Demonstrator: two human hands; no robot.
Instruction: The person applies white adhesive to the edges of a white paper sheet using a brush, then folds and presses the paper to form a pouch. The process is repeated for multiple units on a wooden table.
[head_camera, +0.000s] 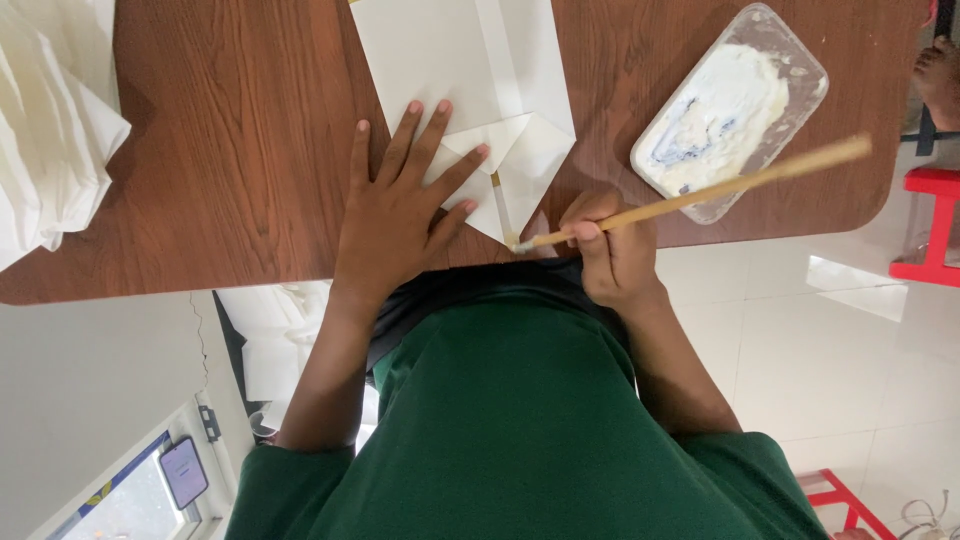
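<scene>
Left hand (395, 225) is lying flat, fingers spread, on folded paper (470, 90); right hand (612, 250) is gripping a brush (700, 190) touching the fold.

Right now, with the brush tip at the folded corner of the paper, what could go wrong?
1. The left hand pins only the near flap of the white folded paper; the far part may shift.
2. The brush in the right hand works at the table edge, so paste may smear onto the wood.
3. Its long handle passes over the paste tray and could knock it.
</scene>
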